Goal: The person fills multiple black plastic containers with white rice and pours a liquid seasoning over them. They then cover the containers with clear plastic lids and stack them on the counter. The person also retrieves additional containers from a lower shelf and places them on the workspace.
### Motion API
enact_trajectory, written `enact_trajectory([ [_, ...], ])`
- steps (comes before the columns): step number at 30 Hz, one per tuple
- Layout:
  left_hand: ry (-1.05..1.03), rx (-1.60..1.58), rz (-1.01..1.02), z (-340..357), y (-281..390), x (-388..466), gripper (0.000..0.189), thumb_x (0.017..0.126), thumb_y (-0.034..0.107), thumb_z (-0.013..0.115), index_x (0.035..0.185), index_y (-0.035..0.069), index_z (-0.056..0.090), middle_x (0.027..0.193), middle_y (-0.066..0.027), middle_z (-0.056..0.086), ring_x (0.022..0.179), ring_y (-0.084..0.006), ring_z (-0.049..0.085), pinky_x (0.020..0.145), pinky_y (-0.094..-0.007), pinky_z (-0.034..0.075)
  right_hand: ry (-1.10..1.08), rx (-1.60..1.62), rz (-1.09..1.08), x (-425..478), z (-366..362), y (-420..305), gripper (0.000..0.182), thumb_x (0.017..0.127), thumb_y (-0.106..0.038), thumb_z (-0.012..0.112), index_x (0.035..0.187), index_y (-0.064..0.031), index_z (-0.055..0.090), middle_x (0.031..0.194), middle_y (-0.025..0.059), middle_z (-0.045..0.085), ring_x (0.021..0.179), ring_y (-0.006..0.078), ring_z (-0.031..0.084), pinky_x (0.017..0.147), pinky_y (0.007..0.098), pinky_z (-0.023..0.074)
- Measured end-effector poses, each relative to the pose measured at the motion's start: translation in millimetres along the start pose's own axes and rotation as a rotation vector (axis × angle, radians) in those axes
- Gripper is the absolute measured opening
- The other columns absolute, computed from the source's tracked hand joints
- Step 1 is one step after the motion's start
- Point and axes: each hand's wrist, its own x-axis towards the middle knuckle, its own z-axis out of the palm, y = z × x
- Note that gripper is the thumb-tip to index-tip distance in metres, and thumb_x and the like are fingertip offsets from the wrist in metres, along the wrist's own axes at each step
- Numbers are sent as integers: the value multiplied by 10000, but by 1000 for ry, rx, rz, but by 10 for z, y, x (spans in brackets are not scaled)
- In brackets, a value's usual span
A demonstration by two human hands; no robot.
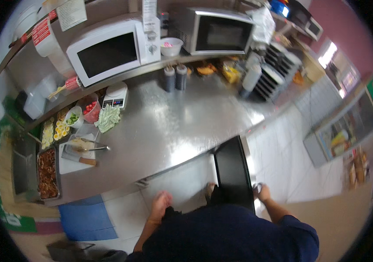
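Observation:
My right hand (264, 194) is closed around the metal handle (257, 188) of a door (234, 160) with a black inner face. The door stands out from the front edge of the steel counter (147, 118), swung towards me. In front of my body, at the left, is my left hand (161, 203). It is blurred and touches nothing that I can make out; its fingers look loosely curled. Beyond it, a knife (86, 160) and metal tongs (98, 148) lie at a white cutting board (72, 165), beside a tray of dark chopped food (47, 173).
Sliced boiled eggs (62, 128), a bowl of chopped greens (72, 118), a tub of red tomatoes (91, 109), a cloth (108, 118) and a kitchen scale (115, 95) line the counter's left. Two dark squeeze bottles (175, 78) stand below the shelf with a white microwave (111, 52).

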Motion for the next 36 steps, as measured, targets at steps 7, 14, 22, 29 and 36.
enact_trajectory([
  [7,138,444,-78,-474,1450,-711,175,982,195,512,1102,90,584,947,-69,664,813,-167,655,677,-287,508,-291,73,762,-2078,-208,-1114,1050,653,-591,787,1421,-16,359,1337,228,551,1268,337,528,1067,470,377],
  [14,21,517,-126,-588,1230,-1032,225,957,275,550,1116,123,593,1023,-39,660,897,-143,638,736,-302,470,-105,182,523,-2575,508,-2034,606,769,-476,693,1185,-50,580,1058,143,703,1069,361,627,1070,680,233],
  [22,-110,688,-457,-546,280,-718,654,913,507,596,1411,136,391,1397,-101,439,1268,-285,436,949,-514,437,-208,327,243,-3105,753,-2437,587,812,-409,695,1272,-60,586,1075,170,699,1014,339,655,953,489,459],
  [29,149,236,-187,-1033,70,13,624,927,281,636,1438,100,328,1358,-100,460,1109,-212,522,917,-422,451,-390,285,535,-3995,1309,-1129,468,812,-372,702,1136,-36,683,1023,172,717,947,315,692,843,394,542],
  [36,54,669,-552,-932,319,-44,417,978,333,553,1280,47,527,1265,-142,589,1164,-257,577,924,-375,456,-417,296,590,-2992,1748,-283,415,796,-370,727,1056,-47,726,870,126,736,763,251,705,730,361,554],
])
